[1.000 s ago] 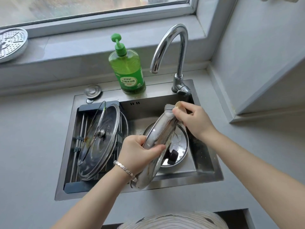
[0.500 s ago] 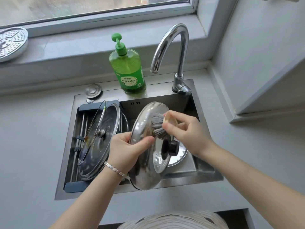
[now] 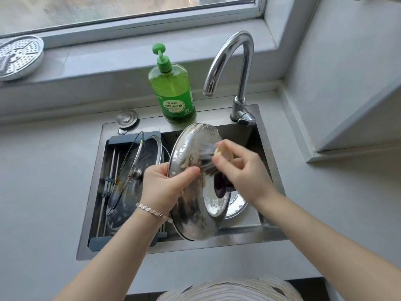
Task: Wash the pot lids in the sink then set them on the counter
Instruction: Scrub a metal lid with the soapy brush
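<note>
The grey desk (image 3: pixel 43 192) fills the frame, and the sink (image 3: pixel 238 243) is sunk into its centre. The steel lid (image 3: pixel 191 216) is held on edge over the middle of the basin, domed face to the right, probably so that suds and drips fall into the sink and not on the desk. At centre left a glass lid (image 3: pixel 134 181) leans upright in a rack (image 3: pixel 108 170) across the sink, most likely waiting its turn or draining. The tap (image 3: pixel 243 61) and soap bottle (image 3: pixel 173 90) stand just behind the sink, within easy reach.

The left hand (image 3: pixel 165 187) grips the steel lid's rim, thumb over the dome, steadying it against the scrubbing. The right hand (image 3: pixel 243 170) pinches a brush (image 3: pixel 208 155), its bristles pressed to the dome just above the black knob (image 3: pixel 221 187). I judge the washing is in mid-course, and no washed lid lies on the desk.
</note>
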Demonstrator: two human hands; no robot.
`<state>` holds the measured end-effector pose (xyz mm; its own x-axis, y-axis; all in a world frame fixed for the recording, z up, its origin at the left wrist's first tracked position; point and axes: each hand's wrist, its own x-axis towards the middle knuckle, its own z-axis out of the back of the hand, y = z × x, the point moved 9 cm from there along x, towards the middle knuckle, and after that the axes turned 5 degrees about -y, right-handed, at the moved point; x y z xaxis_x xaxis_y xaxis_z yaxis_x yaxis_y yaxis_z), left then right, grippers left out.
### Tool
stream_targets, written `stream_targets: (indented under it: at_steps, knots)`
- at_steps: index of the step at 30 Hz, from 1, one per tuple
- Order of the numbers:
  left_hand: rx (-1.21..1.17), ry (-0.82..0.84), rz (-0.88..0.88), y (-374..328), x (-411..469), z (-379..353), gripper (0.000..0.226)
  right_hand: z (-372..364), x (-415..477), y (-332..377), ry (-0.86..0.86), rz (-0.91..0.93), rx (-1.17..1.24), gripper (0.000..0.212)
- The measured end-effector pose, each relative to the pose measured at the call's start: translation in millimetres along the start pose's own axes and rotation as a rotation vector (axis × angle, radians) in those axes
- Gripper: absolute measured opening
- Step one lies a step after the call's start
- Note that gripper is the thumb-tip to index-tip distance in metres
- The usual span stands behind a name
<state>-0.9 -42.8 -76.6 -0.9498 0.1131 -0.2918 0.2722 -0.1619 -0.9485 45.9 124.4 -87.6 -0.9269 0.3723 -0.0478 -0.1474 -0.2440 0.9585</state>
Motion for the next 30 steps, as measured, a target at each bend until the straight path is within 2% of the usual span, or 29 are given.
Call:
stream_targets:
  at_steps: [2,4,6,7,10,11,13,18,21,23,26,28,30]
  knots:
    - [-0.01,-0.002,0.007,1,2,0,0.023,-7,-9,12,0.055,0.03,-0.008,0.02]
    - [0.007,0.012,-0.006,0,0,-2,0.02,9,10,-7,-0.029,-0.029,-0.057,0.015]
    - [0.008,0.026,-0.035,-1,-6,-3,0.027,32,28,-35,-0.125,-0.165,-0.145,0.013]
    - [0.006,0.016,-0.05,-1,-8,-2,0.035,41,30,-50,-0.168,-0.24,-0.131,0.02]
    - [-0.04,-0.083,-0.077,5,-12,6,0.053,49,9,-78,-0.218,-0.464,0.108,0.046]
    - [-0.065,-0.111,-0.058,8,-14,6,0.049,44,1,-82,-0.196,-0.517,0.175,0.055]
    - [-0.121,-0.147,0.003,17,-17,1,0.026,31,-10,-86,-0.141,-0.582,0.278,0.067]
    - [-0.176,-0.107,0.079,36,-28,-13,0.026,20,-11,-91,-0.201,-0.597,0.345,0.051]
    - [-0.164,-0.07,0.143,47,-37,-16,0.017,22,-14,-95,-0.207,-0.553,0.271,0.047]
    - [-0.19,0.041,0.192,47,-35,-21,0.006,28,-12,-90,-0.212,-0.468,0.173,0.038]
    - [-0.145,0.223,0.354,43,-19,-22,0.042,34,-5,-66,-0.125,-0.27,0.012,0.035]
    - [-0.071,0.286,0.424,36,-10,-21,0.05,30,-1,-46,0.002,-0.155,-0.114,0.043]
    - [-0.057,0.279,0.423,28,-3,-22,0.047,24,3,-26,0.097,-0.067,-0.196,0.049]
